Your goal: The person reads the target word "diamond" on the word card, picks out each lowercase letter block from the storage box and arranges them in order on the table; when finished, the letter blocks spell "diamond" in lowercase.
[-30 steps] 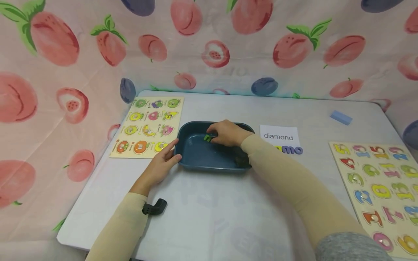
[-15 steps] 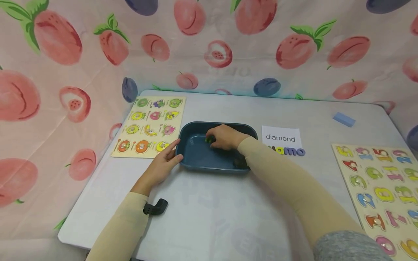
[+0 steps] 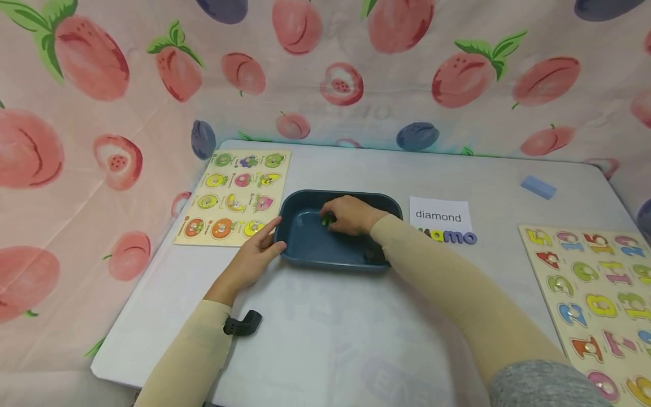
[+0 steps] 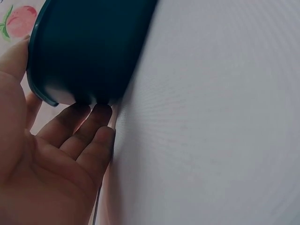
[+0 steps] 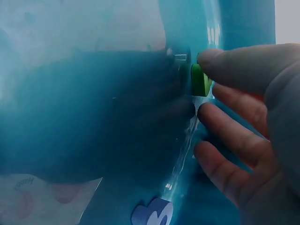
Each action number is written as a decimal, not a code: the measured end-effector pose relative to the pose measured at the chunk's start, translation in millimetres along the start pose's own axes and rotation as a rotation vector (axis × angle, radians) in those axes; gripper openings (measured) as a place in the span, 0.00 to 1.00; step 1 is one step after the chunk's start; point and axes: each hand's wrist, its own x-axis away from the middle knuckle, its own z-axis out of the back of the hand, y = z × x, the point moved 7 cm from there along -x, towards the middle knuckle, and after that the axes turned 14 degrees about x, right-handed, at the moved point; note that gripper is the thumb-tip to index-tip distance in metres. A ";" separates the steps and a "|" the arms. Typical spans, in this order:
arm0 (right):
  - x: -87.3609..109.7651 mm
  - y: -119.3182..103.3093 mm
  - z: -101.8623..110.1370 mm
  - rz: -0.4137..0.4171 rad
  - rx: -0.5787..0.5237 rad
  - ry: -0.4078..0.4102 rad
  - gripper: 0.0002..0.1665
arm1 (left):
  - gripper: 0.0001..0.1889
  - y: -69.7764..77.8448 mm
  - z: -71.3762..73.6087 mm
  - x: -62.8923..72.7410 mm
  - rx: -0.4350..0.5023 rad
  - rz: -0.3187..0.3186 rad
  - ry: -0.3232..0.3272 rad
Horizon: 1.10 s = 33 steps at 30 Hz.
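A dark blue-green plastic tray stands mid-table. My left hand touches its left end, thumb and fingertips against the rim and outer wall; in the left wrist view the fingers look fairly straight. Inside the tray, my right hand pinches a small green foam letter between thumb and fingers near the wall. Which letter it is cannot be told, as the fingers cover much of it. A purple-blue letter lies in the tray, partly cut off in the right wrist view.
A white card reading "diamond" lies right of the tray, with coloured letters below it, including a purple m. A fruit puzzle board lies left, a number puzzle board right. A blue block sits at the back right.
The right hand has shifted slightly within the tray, and the green letter shows less between its fingers. The left hand stays at the tray's end. The whole view has drifted slightly.
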 end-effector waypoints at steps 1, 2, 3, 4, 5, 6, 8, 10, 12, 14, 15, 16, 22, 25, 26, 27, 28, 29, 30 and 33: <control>-0.1 0.0 -0.2 -0.002 0.002 0.003 0.23 | 0.34 -0.1 0.1 0.3 -0.001 0.001 0.001; -0.2 -0.2 -0.3 -0.002 0.006 0.005 0.23 | 0.34 -0.2 0.1 0.7 -0.001 0.002 0.002; -0.3 -0.4 -0.6 -0.002 0.009 0.005 0.22 | 0.34 -0.1 0.1 0.9 -0.001 0.002 0.003; -0.3 -0.6 -1.0 -0.001 0.015 0.005 0.22 | 0.34 -0.2 0.1 1.2 -0.001 0.003 0.004; -0.2 -1.1 -1.3 0.002 0.021 0.006 0.21 | 0.34 0.0 0.1 1.5 -0.001 0.003 0.005; 0.0 -1.4 -1.7 0.004 0.025 0.005 0.21 | 0.34 0.1 0.0 1.6 0.000 0.004 0.007; 0.5 -2.3 -2.3 0.010 0.030 0.006 0.19 | 0.34 0.2 -0.2 2.0 0.002 0.005 0.008; 1.0 -3.0 -2.7 0.015 0.032 0.007 0.19 | 0.34 -0.2 -0.2 2.2 0.003 0.008 0.007; 1.3 -3.3 -2.9 0.016 0.029 0.006 0.19 | 0.34 0.1 -0.3 2.5 0.000 0.008 0.005; 1.5 -3.1 -2.9 0.012 0.029 0.003 0.19 | 0.34 1.5 -0.1 2.9 -0.006 0.005 0.004; 1.4 -2.9 -2.9 0.009 0.027 0.002 0.19 | 0.34 2.3 -0.1 3.0 -0.007 0.003 0.002; 1.6 -2.8 -2.8 0.007 0.026 0.001 0.19 | 0.34 3.2 -0.2 3.0 -0.006 0.003 0.001; 2.2 -1.9 -3.5 -0.007 0.021 0.005 0.18 | 0.34 5.5 -0.6 1.7 -0.001 0.002 -0.001; 2.6 -2.9 -3.4 -0.005 0.019 0.005 0.18 | 0.34 4.2 -0.3 1.2 -0.007 -0.001 -0.002; 2.5 -3.3 -3.4 -0.002 0.020 0.006 0.18 | 0.34 3.8 -0.3 1.2 -0.008 -0.003 -0.002; 2.5 -3.6 -3.4 -0.001 0.021 0.006 0.18 | 0.34 3.4 -0.2 1.0 -0.006 -0.005 -0.004; 2.5 -3.9 -3.4 0.001 0.022 0.006 0.18 | 0.34 3.0 0.1 0.8 -0.002 -0.002 0.000; 2.5 -4.1 -3.3 0.003 0.025 0.006 0.18 | 0.34 2.9 0.1 0.9 0.000 -0.001 0.002; 2.4 -4.2 -3.5 0.005 0.028 0.006 0.18 | 0.34 2.8 0.2 0.8 0.002 0.000 0.002; 2.1 -4.4 -3.9 0.005 0.031 0.004 0.18 | 0.34 2.8 0.0 0.8 0.007 -0.003 -0.001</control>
